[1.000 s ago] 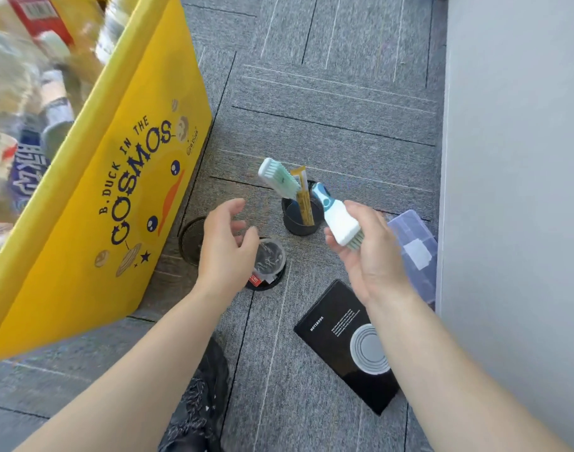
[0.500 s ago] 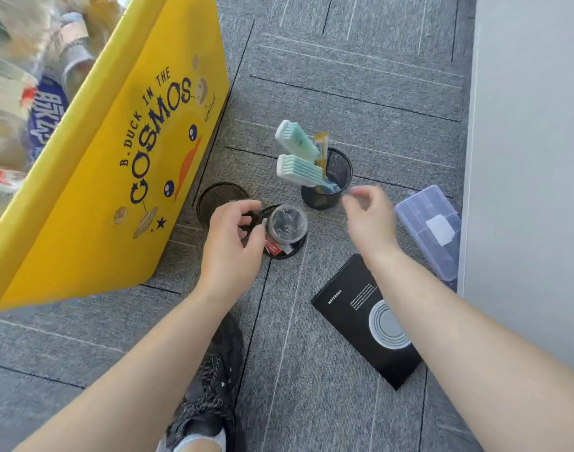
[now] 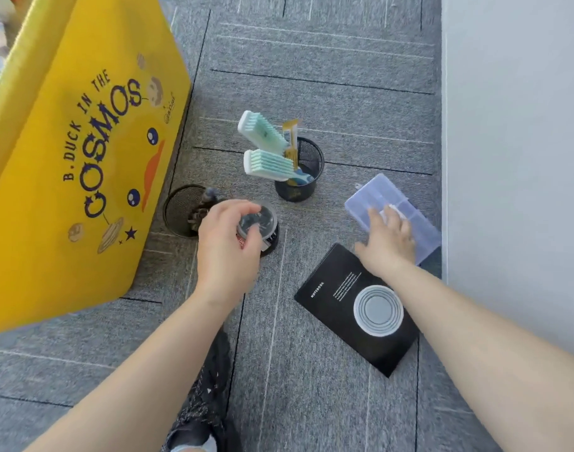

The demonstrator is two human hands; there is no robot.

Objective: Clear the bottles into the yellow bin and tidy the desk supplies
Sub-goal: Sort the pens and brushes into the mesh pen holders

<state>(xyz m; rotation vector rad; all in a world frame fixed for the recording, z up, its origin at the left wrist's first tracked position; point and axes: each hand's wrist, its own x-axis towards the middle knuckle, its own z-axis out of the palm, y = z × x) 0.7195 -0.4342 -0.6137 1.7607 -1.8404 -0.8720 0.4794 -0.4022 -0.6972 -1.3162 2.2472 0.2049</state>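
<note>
The yellow bin (image 3: 83, 141) stood on the carpet floor (image 3: 311, 402) at the left, with a black notebook (image 3: 344, 308) lying to its right. The right hand (image 3: 386, 239) lay with its grip open on the clear compartment box (image 3: 390, 194), near a mesh cup (image 3: 308, 187) that held two green brushes (image 3: 269, 163). The left hand (image 3: 227, 243) gripped a small clear tub (image 3: 263, 220) near the bin.

The yellow bin (image 3: 83, 141) stands left on the floor (image 3: 311, 402). A mesh cup (image 3: 314, 154) holds two green brushes (image 3: 269, 163); a round tub (image 3: 263, 220), clear box (image 3: 377, 194) and black notebook (image 3: 338, 308) sit nearby.
</note>
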